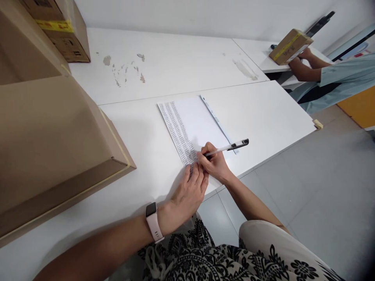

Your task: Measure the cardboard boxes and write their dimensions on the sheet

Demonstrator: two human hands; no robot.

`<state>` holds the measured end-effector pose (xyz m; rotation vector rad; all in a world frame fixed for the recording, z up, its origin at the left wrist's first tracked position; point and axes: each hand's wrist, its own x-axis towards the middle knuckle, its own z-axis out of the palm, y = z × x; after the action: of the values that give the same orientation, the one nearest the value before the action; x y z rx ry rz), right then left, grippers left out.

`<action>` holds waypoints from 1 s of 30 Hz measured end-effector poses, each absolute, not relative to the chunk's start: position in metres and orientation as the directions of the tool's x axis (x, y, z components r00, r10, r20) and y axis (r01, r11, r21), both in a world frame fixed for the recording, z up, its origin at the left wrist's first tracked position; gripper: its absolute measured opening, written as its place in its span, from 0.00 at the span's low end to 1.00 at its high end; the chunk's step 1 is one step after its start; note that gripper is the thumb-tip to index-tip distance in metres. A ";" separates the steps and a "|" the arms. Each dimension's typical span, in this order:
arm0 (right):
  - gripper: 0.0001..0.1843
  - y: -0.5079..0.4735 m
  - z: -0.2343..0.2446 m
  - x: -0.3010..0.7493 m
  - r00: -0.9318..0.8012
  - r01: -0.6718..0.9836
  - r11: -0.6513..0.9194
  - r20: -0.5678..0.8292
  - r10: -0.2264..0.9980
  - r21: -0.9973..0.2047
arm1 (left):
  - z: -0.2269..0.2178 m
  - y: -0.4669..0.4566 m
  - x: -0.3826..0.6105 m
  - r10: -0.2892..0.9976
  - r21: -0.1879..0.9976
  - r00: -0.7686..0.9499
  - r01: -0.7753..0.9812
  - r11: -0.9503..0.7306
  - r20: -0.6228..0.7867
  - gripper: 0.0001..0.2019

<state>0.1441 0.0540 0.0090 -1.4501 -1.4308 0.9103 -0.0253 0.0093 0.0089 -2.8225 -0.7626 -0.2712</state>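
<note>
A printed sheet of paper [193, 125] with a column of small text down its left side lies on the white table [263, 113]. My right hand [214, 162] is closed round a pen [231, 147] with a black cap, its tip touching the sheet's near corner. My left hand [187, 195] lies flat on the table with fingers stretched out, pressing the sheet's near edge beside the pen tip. A pale watch is on my left wrist.
A large cardboard box [49, 148] fills the table's left side, with another taped box [63, 29] behind it. At the far right, another person's arm holds a small cardboard box [290, 46] on a neighbouring table. Grey tiled floor lies to the right.
</note>
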 end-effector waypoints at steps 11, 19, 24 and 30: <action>0.16 0.054 0.010 0.143 0.125 0.327 0.029 0.073 0.989 -0.945 | 0.010 0.010 -0.026 0.469 -0.134 0.856 0.502 -0.854 0.216 0.29; 0.16 0.055 0.013 0.141 0.125 0.343 0.032 0.079 0.989 -0.939 | 0.009 0.010 -0.026 0.469 -0.141 0.853 0.506 -0.851 0.232 0.28; 0.16 0.054 0.015 0.141 0.112 0.347 0.022 0.065 0.992 -0.937 | 0.010 0.010 -0.026 0.476 -0.134 0.849 0.512 -0.848 0.229 0.28; 0.16 0.054 0.012 0.144 0.105 0.349 0.023 0.063 0.992 -0.937 | 0.010 0.009 -0.026 0.474 -0.142 0.849 0.512 -0.847 0.233 0.29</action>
<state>0.1436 0.0542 0.0119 -1.4811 -1.3930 0.9021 -0.0260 0.0095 0.0098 -2.8276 -0.7615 -0.2800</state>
